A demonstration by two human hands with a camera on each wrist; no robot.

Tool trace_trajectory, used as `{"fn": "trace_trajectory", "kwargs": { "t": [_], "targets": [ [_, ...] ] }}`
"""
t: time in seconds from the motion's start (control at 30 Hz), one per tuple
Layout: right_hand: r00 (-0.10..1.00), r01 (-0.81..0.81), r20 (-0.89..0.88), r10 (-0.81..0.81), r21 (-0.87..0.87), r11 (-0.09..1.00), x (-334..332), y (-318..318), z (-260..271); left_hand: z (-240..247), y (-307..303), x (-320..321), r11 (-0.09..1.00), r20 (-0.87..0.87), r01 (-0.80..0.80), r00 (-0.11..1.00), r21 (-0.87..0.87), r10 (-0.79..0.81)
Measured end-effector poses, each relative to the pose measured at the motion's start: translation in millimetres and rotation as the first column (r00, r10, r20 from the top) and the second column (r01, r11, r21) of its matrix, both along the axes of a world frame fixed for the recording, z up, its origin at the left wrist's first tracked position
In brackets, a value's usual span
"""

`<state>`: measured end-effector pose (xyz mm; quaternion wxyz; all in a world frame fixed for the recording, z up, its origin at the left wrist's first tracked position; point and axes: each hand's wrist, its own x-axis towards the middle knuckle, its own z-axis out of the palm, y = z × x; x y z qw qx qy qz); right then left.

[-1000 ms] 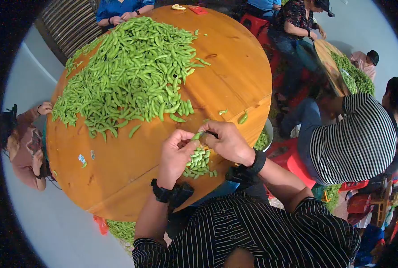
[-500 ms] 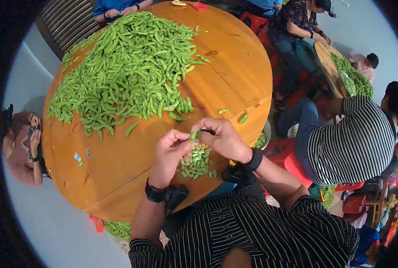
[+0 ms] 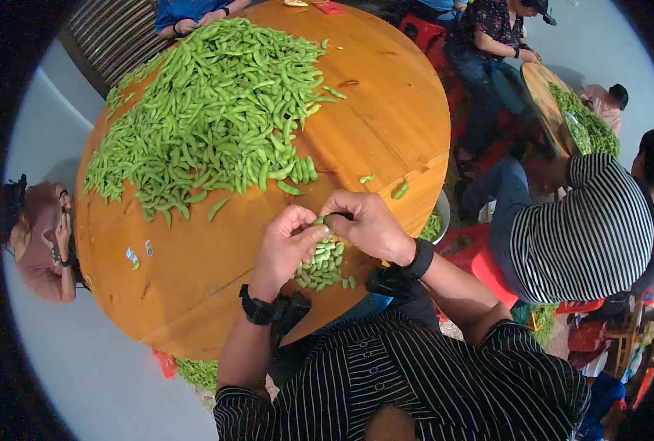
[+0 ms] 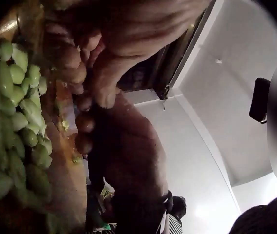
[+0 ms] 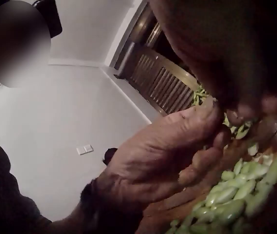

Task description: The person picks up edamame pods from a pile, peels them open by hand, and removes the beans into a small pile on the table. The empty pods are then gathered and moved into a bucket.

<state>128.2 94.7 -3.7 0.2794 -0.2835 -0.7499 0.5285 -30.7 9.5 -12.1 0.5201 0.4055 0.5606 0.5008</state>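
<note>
Over the near part of the table, my left hand (image 3: 281,248) pinches a green soybean pod (image 3: 320,220) between thumb and fingertips. My right hand (image 3: 372,226) meets it from the other side, thumb and forefinger pinching the pod's other end. Most of the pod is covered by the fingers. Shelled green beans (image 3: 324,272) lie in a small heap just below both hands. The left wrist view shows these loose beans (image 4: 19,107) close up beside the fingers. In the right wrist view the left hand (image 5: 163,151) appears with its fingertips against the dark right hand.
A large heap of unshelled pods (image 3: 217,117) covers the far left of the round wooden table (image 3: 386,95). Two stray pods, one a plump pod (image 3: 400,189), lie to the right. A metal bowl (image 3: 442,217) stands beyond the right edge. People sit around, one in a striped shirt (image 3: 580,228).
The pod showed more plainly between the hands before; now the fingers have closed in and cover most of it. Both hands stay over the bean heap, with only small shifts.
</note>
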Motion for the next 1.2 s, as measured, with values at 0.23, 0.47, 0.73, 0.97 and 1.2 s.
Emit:
{"fn": "trace_trajectory", "kwargs": {
  "t": [0.23,0.47,0.73,0.97,1.2],
  "targets": [
    [0.993,-0.118,-0.034,0.114,-0.169,0.978,1,5,-5,-2,-3,-6,0.999,0.128,0.006,0.992,-0.035,-0.002],
    [0.993,-0.113,0.000,0.115,0.180,0.977,3,-2,0,-12,1,-7,0.995,0.187,-0.084,0.978,-0.050,0.092],
    [0.992,-0.063,-0.093,0.082,0.189,0.980,2,-10,11,-20,7,-11,0.951,0.235,-0.306,0.923,-0.029,0.305],
    [0.999,0.025,0.023,-0.027,0.075,0.997,2,12,1,2,3,-2,0.979,0.411,-0.154,0.891,-0.130,0.195],
    [1.000,-0.009,-0.019,0.006,-0.149,0.989,-7,5,0,-1,3,11,0.984,0.208,-0.176,0.963,0.014,0.169]
  ]
}}
